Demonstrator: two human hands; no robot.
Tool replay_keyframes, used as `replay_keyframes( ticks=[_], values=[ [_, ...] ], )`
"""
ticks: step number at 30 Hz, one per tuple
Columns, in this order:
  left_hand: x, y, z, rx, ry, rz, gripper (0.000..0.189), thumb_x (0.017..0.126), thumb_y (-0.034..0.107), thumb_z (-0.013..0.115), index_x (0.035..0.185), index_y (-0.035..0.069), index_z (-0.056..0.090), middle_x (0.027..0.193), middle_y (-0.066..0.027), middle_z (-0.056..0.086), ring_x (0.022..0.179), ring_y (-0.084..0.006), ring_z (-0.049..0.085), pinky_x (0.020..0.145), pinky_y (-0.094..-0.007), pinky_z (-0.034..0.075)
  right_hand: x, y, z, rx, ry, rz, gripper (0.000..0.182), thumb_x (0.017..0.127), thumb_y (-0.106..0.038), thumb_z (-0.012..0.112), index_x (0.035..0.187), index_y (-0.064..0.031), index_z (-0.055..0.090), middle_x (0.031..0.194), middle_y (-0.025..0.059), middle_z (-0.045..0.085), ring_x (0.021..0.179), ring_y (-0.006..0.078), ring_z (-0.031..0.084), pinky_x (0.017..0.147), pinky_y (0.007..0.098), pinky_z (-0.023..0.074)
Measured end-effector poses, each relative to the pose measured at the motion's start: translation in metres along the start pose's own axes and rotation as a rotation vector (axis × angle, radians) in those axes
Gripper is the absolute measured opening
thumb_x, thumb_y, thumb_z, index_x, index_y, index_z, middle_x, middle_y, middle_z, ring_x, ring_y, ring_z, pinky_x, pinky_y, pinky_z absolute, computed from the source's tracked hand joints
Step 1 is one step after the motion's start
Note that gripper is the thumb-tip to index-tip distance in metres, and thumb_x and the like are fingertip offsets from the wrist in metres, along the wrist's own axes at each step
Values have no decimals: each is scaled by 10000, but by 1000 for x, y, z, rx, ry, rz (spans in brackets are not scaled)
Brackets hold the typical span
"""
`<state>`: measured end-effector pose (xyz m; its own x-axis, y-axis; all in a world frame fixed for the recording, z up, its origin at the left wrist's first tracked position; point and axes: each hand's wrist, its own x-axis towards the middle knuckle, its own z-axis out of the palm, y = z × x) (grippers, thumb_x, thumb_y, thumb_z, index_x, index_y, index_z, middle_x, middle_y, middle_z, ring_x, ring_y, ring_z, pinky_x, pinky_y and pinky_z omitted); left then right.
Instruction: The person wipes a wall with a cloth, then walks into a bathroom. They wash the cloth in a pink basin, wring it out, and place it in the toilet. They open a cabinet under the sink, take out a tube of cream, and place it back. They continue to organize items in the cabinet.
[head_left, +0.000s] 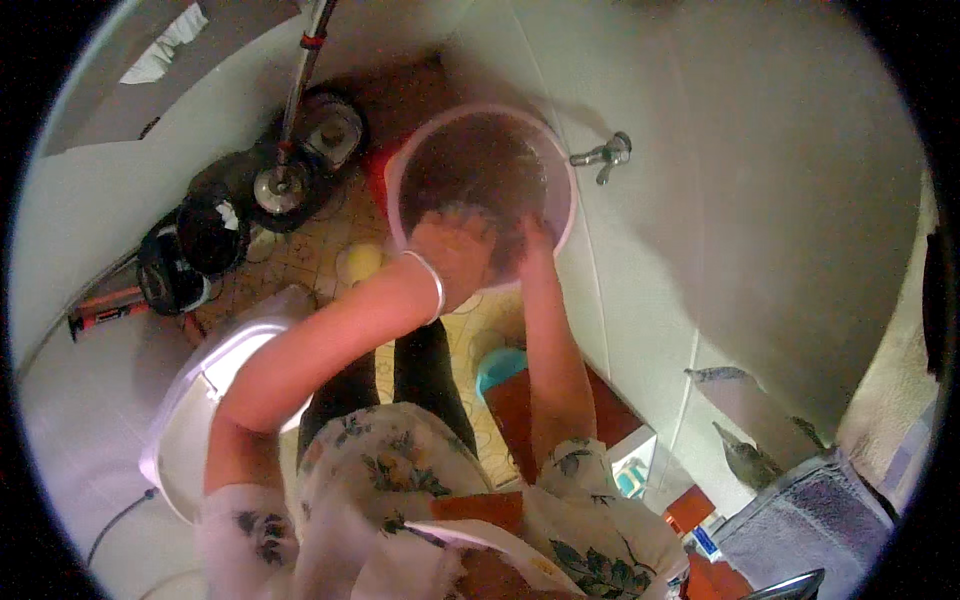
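Observation:
A round pink bucket or tub stands against the wall. Its inside looks dark, and whether that is water or soaked cloth is hard to make out. My left hand, with a light bangle at the wrist, reaches over the near rim into it. Beside it on the right, my right hand dips in along the inner wall. The fingers of both hands are blurred and partly hidden in the dark contents, so any grip on something there does not show.
A metal tap juts from the wall right of the bucket. A toilet stands at left. A mop pole and dark containers line the left wall. A yellow object and a turquoise basin sit on the patterned floor.

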<state>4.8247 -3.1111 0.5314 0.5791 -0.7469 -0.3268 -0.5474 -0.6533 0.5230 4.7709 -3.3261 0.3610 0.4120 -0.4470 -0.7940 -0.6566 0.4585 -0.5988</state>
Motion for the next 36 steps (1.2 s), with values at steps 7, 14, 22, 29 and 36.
replay_keyframes(
  ticks=[7, 14, 22, 29, 36],
  values=[
    [-81, 58, -171, 227, 246, 130, 402, 652, 235, 654, 992, 43, 556, 900, -120, 555, 865, -274, 554, 829, -384, 437, 22, 37, -41, -391, -101, -526, 346, 734, -55, 622, 1074, -30, 568, 947, 100, 614, 852, 173, 577, 745, 288, 459],
    [-123, 146, -236, 235, 736, 146, 445, 599, 213, 660, 991, 29, 557, 902, -120, 560, 843, -272, 560, 798, -396, 447, -9, 17, -29, -621, -330, -666, 277, 737, -65, 638, 1002, -4, 581, 955, 90, 622, 851, 164, 589, 743, 296, 475],
    [-134, 174, -248, 238, 898, 178, 429, 609, 213, 658, 981, 28, 548, 875, -108, 561, 813, -262, 562, 744, -380, 448, -88, -78, -26, -1114, -445, -839, 215, 776, -109, 608, 976, -32, 587, 803, 106, 635, 730, 191, 614, 708, 305, 486],
    [-89, 60, -270, 209, 427, 94, 335, 696, 227, 637, 956, 40, 541, 841, -93, 562, 798, -258, 565, 728, -355, 440, -120, -135, 7, -1018, -264, -886, 172, 788, -91, 598, 950, -36, 595, 817, 110, 626, 744, 214, 614, 681, 323, 483],
    [-16, -28, -240, 133, 364, 194, 258, 792, 267, 576, 931, 50, 566, 843, -121, 579, 813, -283, 582, 716, -386, 458, -177, -210, 69, -757, -23, -1120, 133, 821, -65, 576, 944, -21, 603, 860, 79, 618, 724, 145, 591, 676, 265, 470]
  ],
)
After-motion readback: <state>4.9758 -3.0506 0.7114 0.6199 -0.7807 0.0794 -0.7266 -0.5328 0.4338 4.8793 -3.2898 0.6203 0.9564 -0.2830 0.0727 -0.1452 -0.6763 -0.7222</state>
